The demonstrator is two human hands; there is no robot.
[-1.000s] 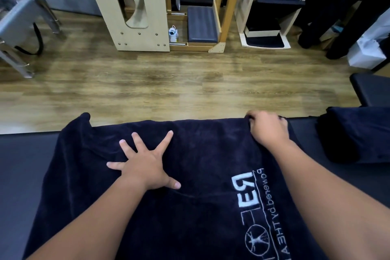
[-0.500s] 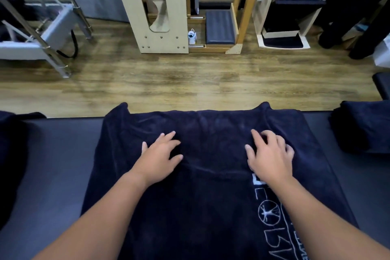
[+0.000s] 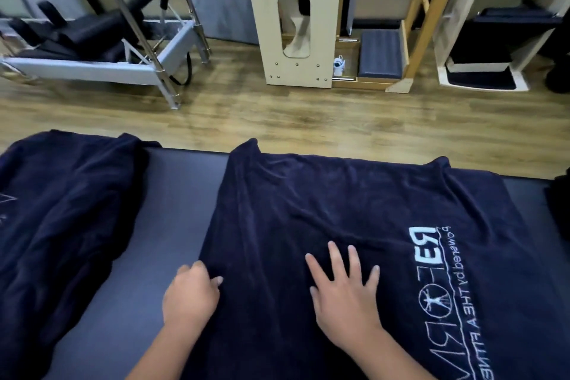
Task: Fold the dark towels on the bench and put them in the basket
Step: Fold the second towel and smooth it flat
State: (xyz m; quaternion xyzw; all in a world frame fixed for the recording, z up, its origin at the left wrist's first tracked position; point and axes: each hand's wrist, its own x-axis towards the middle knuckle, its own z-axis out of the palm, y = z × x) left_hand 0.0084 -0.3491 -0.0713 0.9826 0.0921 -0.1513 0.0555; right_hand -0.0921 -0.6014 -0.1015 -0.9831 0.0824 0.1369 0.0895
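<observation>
I see my left hand [image 3: 191,293] pinching the spread towel's [image 3: 354,210] edge, right hand [image 3: 345,290] flat on it; a crumpled towel [image 3: 61,210] lies left on the bench [image 3: 182,194].

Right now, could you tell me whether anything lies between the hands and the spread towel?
Nothing does. The left hand is at the towel's left edge, and the right hand lies flat on it. No basket is in view.

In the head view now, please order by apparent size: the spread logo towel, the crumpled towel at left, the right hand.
1. Spread logo towel
2. Crumpled towel, partly cut off by the frame, so unsure
3. Right hand
</observation>
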